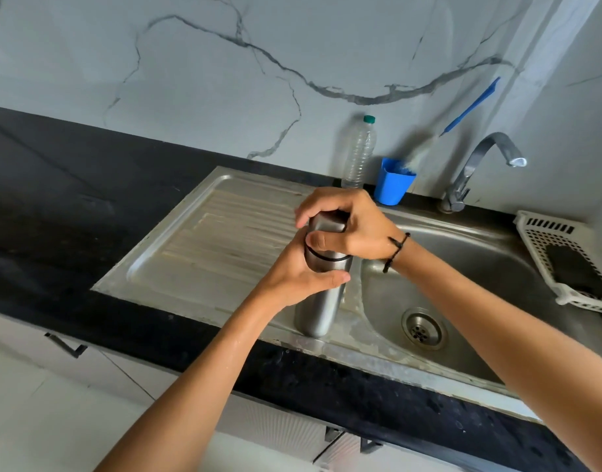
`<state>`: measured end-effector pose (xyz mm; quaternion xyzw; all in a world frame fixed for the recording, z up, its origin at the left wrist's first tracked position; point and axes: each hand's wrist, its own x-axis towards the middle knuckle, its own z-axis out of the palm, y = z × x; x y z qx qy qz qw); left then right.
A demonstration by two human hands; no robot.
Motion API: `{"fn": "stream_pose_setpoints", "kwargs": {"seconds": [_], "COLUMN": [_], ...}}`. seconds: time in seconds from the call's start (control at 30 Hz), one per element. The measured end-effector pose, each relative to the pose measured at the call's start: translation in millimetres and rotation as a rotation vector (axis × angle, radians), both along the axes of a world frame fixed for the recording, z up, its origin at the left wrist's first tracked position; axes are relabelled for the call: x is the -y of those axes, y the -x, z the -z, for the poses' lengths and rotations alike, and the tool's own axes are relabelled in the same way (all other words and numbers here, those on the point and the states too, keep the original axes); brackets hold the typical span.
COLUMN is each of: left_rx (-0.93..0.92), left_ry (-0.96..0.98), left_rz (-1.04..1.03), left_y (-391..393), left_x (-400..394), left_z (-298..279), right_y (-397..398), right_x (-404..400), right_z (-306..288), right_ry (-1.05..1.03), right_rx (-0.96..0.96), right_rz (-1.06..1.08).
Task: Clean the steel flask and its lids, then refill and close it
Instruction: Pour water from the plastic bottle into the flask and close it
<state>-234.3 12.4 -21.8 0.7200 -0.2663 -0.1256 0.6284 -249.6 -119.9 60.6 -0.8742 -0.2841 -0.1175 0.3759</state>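
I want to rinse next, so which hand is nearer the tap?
Right. The right hand grips the lid atop the flask, on the side toward the tap. The left hand holds the flask body, lower and farther from it.

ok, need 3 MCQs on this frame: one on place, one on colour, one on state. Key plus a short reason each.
1. Where does the steel flask stand?
A. in the basin
B. on the sink's draining board
C. in the white basket

2. What colour is the cup by the tap?
A. blue
B. red
C. white

3. What is the right hand doing?
A. hanging idle
B. gripping the flask's top lid
C. turning the tap

Key: 1 B, its base sits on the ribbed board's front edge; 2 A, plainly blue; 3 B, fingers curl round the lid while the left hand holds the body.
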Motion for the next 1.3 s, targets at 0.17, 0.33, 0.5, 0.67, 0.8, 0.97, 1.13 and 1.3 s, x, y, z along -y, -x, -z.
{"fn": "stream_pose_setpoints", "kwargs": {"seconds": [0.17, 0.33, 0.5, 0.67, 0.8, 0.97, 1.13, 1.3], "left_rx": [0.025, 0.064, 0.076, 0.075, 0.048, 0.017, 0.008, 0.0], "left_ry": [-0.048, -0.061, 0.006, 0.038, -0.02, -0.035, -0.03, -0.082], "left_rz": [-0.221, -0.402, -0.344, -0.091, 0.029, -0.039, -0.277, -0.443], "left_y": [6.1, 15.4, 19.2, 10.3, 2.8, 2.0, 7.7, 16.2], "left_x": [15.9, 25.9, 20.6, 5.6, -1.4, 2.9, 17.8, 29.1], "left_z": [10.3, 5.9, 5.8, 2.0, 0.1, 6.5, 14.2, 15.7], "right_y": [5.8, 14.9, 17.9, 16.3, 9.9, -1.2, 0.2, 5.4], "right_x": [-12.0, -32.8, -40.9, -5.0, 21.1, 13.6, -0.7, -7.5], "right_z": [5.5, 3.6, 4.5, -2.7, -7.3, -0.6, 12.2, 13.5], "right_ry": [-0.052, -0.101, -0.083, 0.003, 0.03, 0.029, -0.195, -0.273], "right_rx": [0.033, 0.042, 0.06, -0.079, -0.24, -0.11, -0.014, 0.01], "right_rz": [0.264, 0.534, 0.627, 0.134, -0.049, 0.017, 0.175, 0.256]}}
